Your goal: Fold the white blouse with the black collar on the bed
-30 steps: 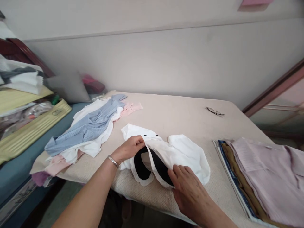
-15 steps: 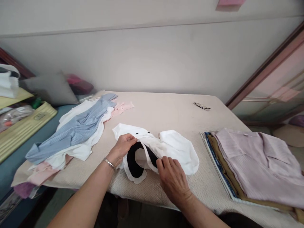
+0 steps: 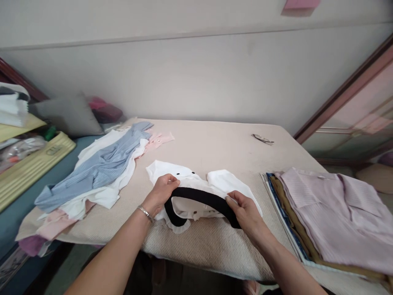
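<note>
On your worktop (image 3: 211, 143), the folded stack (image 3: 340, 221) runs off the right edge; the white garment (image 3: 230, 180) lies centrally, near you, partly hidden. Its black band (image 3: 201, 196) is pinched in both grips, left hand (image 3: 160, 192) and right hand (image 3: 248, 211), some fingers hidden.

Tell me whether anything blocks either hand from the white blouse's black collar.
Nothing visible does: the left hand and the right hand both hold the black collar of the white blouse.
</note>
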`<move>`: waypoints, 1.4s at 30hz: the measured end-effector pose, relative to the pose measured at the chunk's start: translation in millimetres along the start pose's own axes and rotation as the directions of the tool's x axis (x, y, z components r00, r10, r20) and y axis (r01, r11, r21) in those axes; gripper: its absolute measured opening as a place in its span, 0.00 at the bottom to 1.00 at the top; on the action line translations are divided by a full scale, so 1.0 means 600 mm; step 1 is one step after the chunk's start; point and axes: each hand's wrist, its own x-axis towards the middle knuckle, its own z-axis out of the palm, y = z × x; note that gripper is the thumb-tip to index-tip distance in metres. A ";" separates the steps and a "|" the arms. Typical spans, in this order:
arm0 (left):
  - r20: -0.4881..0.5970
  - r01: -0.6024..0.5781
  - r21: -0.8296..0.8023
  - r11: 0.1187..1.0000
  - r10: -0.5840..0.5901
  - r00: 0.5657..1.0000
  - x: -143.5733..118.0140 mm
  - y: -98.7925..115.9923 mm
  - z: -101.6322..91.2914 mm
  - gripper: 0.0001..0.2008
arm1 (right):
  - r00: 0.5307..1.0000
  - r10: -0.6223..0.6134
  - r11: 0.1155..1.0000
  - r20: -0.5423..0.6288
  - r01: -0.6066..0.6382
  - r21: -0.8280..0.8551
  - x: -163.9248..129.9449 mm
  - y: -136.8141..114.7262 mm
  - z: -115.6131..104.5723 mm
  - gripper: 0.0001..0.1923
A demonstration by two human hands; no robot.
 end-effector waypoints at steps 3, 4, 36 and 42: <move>-0.036 -0.080 0.188 0.979 0.088 0.995 0.001 0.002 -0.001 0.12 | 0.999 -0.030 0.997 -0.039 0.028 -0.071 0.007 0.007 -0.005 0.19; -0.060 -0.115 0.277 0.954 0.137 0.989 0.003 0.004 -0.005 0.10 | 0.998 -0.042 0.994 -0.051 0.036 -0.102 0.010 0.008 -0.007 0.18; 0.383 -0.432 0.800 0.416 0.200 0.902 0.011 0.029 -0.060 0.16 | 0.706 -0.650 0.235 0.282 0.539 -0.809 0.022 -0.051 0.118 0.16; 0.403 -0.440 0.760 0.479 0.184 0.897 0.009 0.037 -0.073 0.17 | 0.702 -0.627 0.207 0.338 0.568 -0.796 0.046 -0.074 0.164 0.12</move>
